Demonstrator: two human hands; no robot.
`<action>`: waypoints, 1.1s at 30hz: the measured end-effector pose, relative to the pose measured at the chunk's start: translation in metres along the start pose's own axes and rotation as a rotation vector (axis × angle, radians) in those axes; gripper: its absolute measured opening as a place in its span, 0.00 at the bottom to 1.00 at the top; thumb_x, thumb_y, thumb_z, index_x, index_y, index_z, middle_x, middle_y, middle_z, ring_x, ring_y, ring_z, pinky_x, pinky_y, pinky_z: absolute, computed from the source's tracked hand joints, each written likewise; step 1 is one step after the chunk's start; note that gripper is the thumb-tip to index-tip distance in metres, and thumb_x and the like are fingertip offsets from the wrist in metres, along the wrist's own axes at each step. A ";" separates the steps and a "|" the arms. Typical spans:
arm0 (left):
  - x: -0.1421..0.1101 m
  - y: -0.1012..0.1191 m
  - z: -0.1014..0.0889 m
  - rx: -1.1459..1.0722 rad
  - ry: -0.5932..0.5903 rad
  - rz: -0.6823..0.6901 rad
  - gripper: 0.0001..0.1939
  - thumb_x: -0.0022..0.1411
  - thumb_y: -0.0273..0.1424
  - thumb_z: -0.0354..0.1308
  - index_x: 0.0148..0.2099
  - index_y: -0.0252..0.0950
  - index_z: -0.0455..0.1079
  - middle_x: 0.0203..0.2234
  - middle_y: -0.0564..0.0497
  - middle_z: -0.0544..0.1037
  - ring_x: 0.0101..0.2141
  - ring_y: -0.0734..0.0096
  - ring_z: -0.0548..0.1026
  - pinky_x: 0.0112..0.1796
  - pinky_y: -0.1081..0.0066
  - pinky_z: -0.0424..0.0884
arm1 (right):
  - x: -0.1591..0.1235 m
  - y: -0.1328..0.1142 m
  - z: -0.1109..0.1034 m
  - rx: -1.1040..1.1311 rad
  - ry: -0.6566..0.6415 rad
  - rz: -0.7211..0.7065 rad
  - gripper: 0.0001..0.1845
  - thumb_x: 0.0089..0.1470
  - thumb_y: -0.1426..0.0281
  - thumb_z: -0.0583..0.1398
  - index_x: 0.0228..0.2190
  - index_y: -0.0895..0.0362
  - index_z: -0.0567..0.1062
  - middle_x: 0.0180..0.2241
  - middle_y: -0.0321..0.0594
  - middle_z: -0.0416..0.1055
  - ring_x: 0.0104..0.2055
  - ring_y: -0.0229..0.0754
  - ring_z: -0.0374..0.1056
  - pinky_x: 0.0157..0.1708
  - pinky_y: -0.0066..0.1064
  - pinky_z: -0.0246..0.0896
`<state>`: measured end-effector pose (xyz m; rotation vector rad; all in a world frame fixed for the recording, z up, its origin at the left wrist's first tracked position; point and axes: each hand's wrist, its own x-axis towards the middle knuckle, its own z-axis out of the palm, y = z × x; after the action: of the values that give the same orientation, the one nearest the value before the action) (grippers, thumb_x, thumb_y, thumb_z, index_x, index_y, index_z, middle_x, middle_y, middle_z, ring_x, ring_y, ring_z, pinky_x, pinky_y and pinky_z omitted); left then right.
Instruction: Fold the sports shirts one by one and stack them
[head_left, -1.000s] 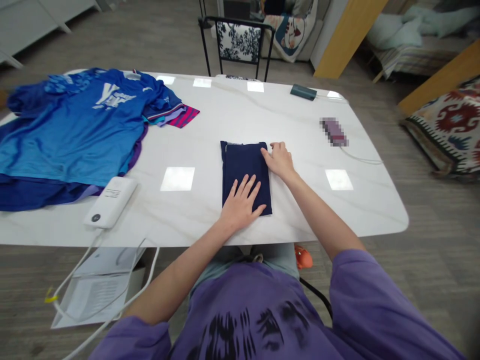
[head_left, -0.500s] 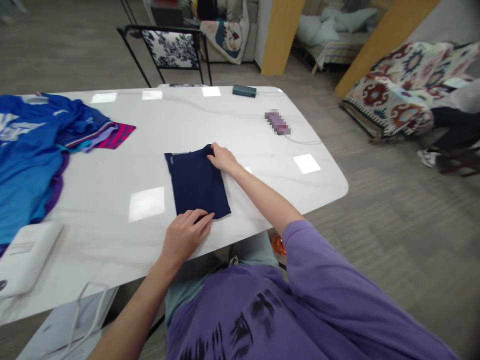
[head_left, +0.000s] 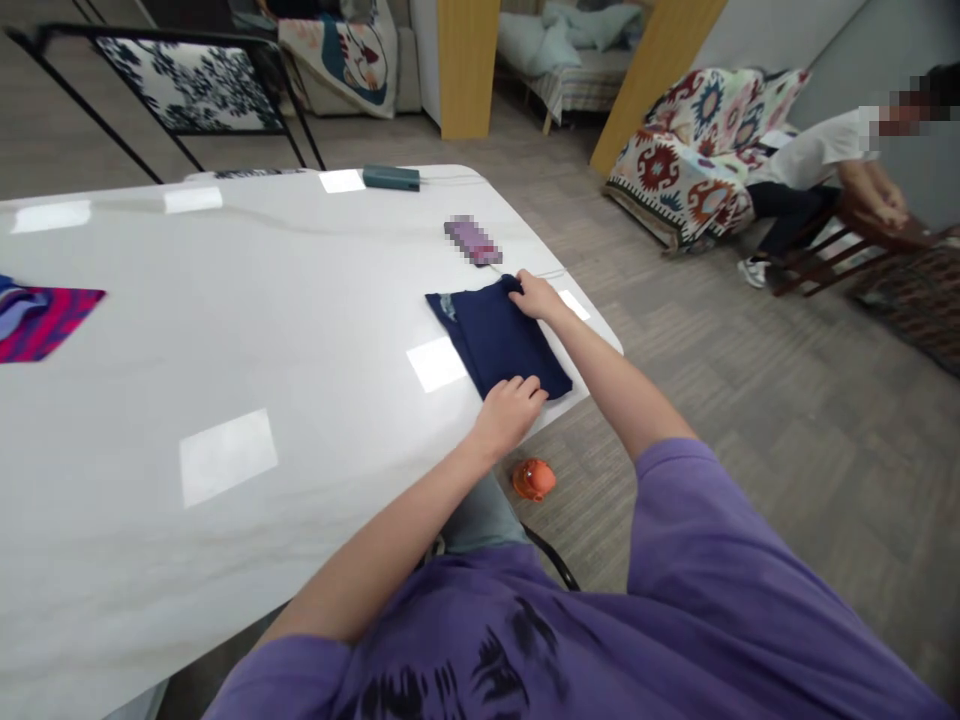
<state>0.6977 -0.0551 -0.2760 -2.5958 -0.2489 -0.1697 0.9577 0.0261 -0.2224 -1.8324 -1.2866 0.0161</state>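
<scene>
A dark navy piece of folded clothing (head_left: 506,335) lies in a rough rectangle near the right end of the white table. A small pale patch shows at its far left corner. My right hand (head_left: 538,297) pinches its far right corner. Along the near edge, my left hand (head_left: 512,412) has its fingers curled over the cloth, with the thumb mostly hidden. What kind of garment it is, I cannot tell.
Beyond the cloth are a blurred phone (head_left: 474,241) with a cable and a dark green box-shaped device (head_left: 391,178). Striped magenta clothing (head_left: 52,322) shows at the left. An orange object (head_left: 534,480) is below the table edge. A person (head_left: 814,160) sits at right.
Both hands have moved the navy cloth rightward across the table, toward its right end. My view has turned right, so most of the blue clothes and the white box have left it.
</scene>
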 end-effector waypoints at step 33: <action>-0.543 -0.274 -0.249 0.251 0.495 -1.576 0.16 0.75 0.39 0.58 0.56 0.40 0.82 0.55 0.40 0.86 0.51 0.48 0.84 0.53 0.55 0.77 | -0.008 -0.469 0.138 0.213 -0.209 -0.920 0.28 0.71 0.44 0.57 0.62 0.42 0.80 0.52 0.48 0.85 0.52 0.59 0.83 0.60 0.58 0.75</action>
<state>0.0926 -0.0283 -0.0200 -1.4534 -1.8487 -1.1528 0.5356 0.1469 -0.0067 -0.9506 -2.0794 -0.1519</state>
